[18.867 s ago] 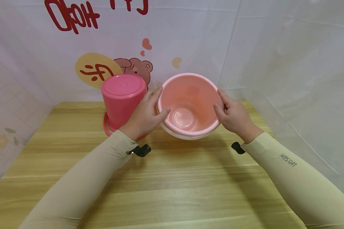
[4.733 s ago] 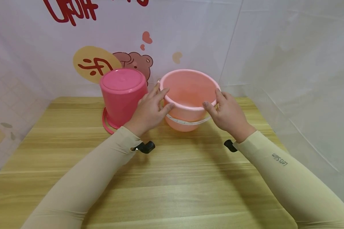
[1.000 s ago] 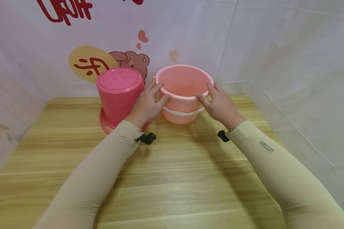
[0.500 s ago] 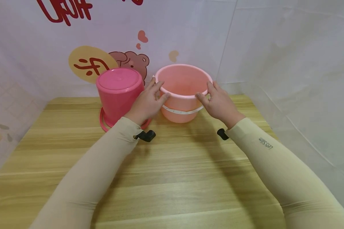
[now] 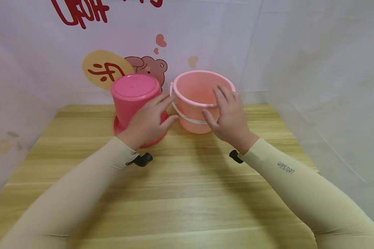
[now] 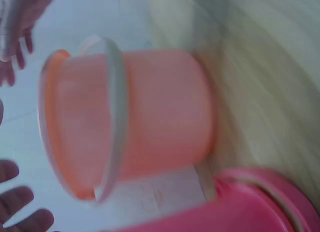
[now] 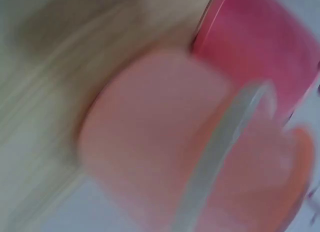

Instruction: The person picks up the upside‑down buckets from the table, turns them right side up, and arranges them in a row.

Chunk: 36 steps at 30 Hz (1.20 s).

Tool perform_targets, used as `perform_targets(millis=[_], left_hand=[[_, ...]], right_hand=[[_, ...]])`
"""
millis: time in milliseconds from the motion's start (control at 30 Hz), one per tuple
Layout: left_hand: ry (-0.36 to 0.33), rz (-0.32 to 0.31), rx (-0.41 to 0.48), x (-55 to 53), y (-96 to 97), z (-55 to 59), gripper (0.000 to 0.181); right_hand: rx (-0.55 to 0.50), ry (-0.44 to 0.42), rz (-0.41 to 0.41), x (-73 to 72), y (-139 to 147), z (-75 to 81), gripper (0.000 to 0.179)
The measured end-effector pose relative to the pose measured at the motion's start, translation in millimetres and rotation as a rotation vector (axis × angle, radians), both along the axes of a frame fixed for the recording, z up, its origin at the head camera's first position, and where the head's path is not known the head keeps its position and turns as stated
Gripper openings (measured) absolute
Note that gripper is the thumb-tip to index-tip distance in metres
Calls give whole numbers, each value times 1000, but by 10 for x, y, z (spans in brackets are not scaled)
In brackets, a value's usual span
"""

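Note:
A light pink bucket stands upright at the back of the table, its white handle hanging down the front. To its left a deeper pink bucket is upside down, its own handle lying around its base. My left hand is open in the air and overlaps the upturned bucket in the head view. My right hand, fingers spread, overlaps the front right of the light pink bucket's rim. In the left wrist view, the fingers show apart from the light pink bucket.
The wood-grain table runs up to a white printed backdrop with a cartoon bear. White sheeting hangs at the right side. A black wrist mount sticks out from the left sleeve.
Both hands held the light pink bucket's rim; it was tilted at first, then settled upright. Now the left hand has let go and moved left, and the right has come off the rim.

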<state>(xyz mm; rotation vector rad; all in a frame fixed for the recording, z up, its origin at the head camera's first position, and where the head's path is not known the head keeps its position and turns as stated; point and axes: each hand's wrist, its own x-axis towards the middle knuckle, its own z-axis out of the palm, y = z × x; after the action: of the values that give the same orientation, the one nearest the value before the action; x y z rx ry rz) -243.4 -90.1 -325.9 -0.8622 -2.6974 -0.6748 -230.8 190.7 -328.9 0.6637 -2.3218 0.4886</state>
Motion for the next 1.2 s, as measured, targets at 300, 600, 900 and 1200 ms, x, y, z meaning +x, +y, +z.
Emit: perform_targets(millis=[300,600,900,1200], left_hand=[[-42,20,-205,197,-649,-164,64],[-232,127,-355,114,-1285,-336,73],[-348,151,-401,-135,-1666,-657,83],[-408,135,-424,-150,-1722,-816,77]], right_hand=[[263,-1,137,184,-531,-135,64],[469,-194,139,29,-982,-300,60],[660,-402,88,-89,-1480,-548,54],[723,-544,83,-110,-1693,-655,58]])
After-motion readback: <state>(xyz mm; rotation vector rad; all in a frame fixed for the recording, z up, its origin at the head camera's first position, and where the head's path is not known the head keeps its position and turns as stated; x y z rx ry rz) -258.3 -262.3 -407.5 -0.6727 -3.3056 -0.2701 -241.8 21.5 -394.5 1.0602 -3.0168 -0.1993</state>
